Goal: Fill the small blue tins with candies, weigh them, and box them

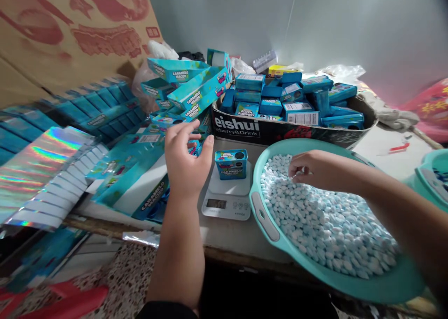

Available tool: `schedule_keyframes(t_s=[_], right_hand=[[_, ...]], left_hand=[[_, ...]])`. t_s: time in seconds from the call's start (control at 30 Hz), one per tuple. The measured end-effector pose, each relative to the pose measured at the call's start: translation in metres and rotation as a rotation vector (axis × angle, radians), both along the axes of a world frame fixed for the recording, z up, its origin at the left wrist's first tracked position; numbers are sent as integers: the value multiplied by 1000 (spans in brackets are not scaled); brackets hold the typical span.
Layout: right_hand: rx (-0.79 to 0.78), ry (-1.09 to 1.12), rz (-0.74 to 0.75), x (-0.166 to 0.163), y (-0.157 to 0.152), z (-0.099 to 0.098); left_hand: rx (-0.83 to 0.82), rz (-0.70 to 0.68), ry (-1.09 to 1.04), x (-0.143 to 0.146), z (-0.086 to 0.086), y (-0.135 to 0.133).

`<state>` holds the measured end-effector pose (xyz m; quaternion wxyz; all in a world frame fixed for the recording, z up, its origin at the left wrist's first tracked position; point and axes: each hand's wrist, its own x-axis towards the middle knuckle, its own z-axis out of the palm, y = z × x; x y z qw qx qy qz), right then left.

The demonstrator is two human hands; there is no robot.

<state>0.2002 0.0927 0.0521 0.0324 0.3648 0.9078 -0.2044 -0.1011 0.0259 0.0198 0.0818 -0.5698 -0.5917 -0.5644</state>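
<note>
My left hand (185,158) hovers left of a small white scale (227,197), fingers apart and reaching toward the blue cartons, holding nothing I can see. On the scale stands a little blue tin (231,163) with its lid off. My right hand (308,169) is curled over a teal basin (266,216) full of pale blue and white candies (322,221), fingertips pinched on a few candies.
A low cardboard tray (280,130) packed with blue tins sits behind the scale. Empty blue display cartons (189,88) pile up at the back left, flat carton blanks (49,169) lie at the left. Another teal basin (434,179) shows at the right edge.
</note>
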Motion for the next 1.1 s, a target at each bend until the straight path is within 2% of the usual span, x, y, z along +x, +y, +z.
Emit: schedule_keyframes(t_s=[0.17, 0.33, 0.37, 0.43, 0.5, 0.57, 0.63, 0.8, 0.9, 1.0, 1.1], right_hand=[[16, 93, 6, -12, -8, -1], [-7, 154, 10, -17, -8, -7], [3, 159, 16, -16, -6, -9], [32, 173, 19, -15, -2, -12], [46, 187, 3, -14, 1, -14], [43, 208, -23, -14, 3, -15], [35, 246, -36, -14, 2, -15], [44, 323, -25, -13, 2, -13], [61, 366, -9, -11, 4, -17], [76, 401, 2, -10, 5, -24], [80, 424, 6, -13, 1, -29]], left_hand=[[7, -20, 7, 1, 4, -3], [76, -88, 174, 23, 3, -3], [44, -115, 207, 29, 0, -1], [-124, -157, 316, 39, -7, 4], [-295, -149, 409, 44, -14, 9], [-387, -109, 442, 44, -18, 12], [-397, -89, 426, 43, -21, 13], [-291, -165, 359, 44, -21, 11], [-209, -152, 385, 40, 3, -2], [-41, -88, 459, 20, 51, -27], [99, 22, 627, -13, 96, -45]])
